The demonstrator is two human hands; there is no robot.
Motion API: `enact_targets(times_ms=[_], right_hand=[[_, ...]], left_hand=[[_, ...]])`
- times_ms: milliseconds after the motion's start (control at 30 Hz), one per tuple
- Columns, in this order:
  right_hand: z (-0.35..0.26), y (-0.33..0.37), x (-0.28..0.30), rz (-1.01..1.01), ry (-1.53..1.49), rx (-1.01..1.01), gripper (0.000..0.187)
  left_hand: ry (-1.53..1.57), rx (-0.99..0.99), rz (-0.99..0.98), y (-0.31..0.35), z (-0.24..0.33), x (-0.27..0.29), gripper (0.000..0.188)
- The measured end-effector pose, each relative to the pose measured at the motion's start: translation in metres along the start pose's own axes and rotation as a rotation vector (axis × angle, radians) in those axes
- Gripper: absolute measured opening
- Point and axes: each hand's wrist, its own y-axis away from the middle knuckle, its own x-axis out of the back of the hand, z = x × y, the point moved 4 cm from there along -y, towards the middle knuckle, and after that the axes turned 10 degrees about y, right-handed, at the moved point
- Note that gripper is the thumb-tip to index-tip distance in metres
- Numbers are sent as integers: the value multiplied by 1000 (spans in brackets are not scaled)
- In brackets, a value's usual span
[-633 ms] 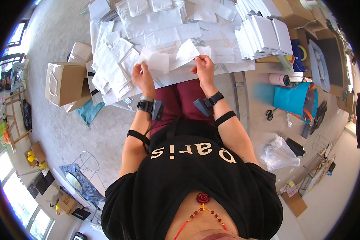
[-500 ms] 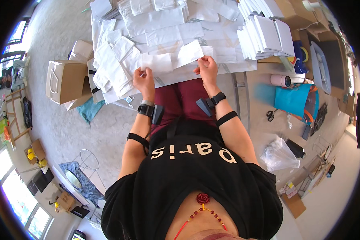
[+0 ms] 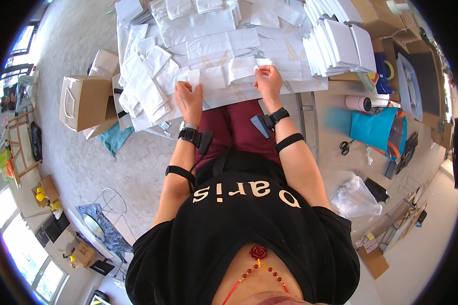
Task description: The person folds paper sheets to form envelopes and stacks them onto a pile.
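Observation:
At the near edge of the covered table, both my hands work on thin white sheets, paper or film, I cannot tell which. My left hand is closed, with a small folded white piece standing up from its fingertips. Beside it a white strip lies flat. My right hand pinches the right end of a white sheet, which lifts slightly off the table. To the left of my hands is a loose heap of folded white pieces.
Stacks of white folded packets stand at the table's right. Cardboard boxes are on the floor at left. To the right are a pink bottle, a blue bag, scissors and a clear plastic bag.
My left hand has turned and shifted slightly right, now with a small white piece at its fingertips. My right hand has moved slightly farther; its sheet lies lower and flatter.

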Motion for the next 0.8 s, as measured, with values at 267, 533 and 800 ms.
enact_targets(times_ms=[267,533,800], right_hand=[[-13,16,12,66,136,137,15],[-13,20,33,128,126,77,13],[8,12,38,216,257,137,15]], left_hand=[[510,289,28,-6,-25,-10,26],[652,311,-38,-24,2,-24,24],[643,319,-50,-32,-10,-33,23]])
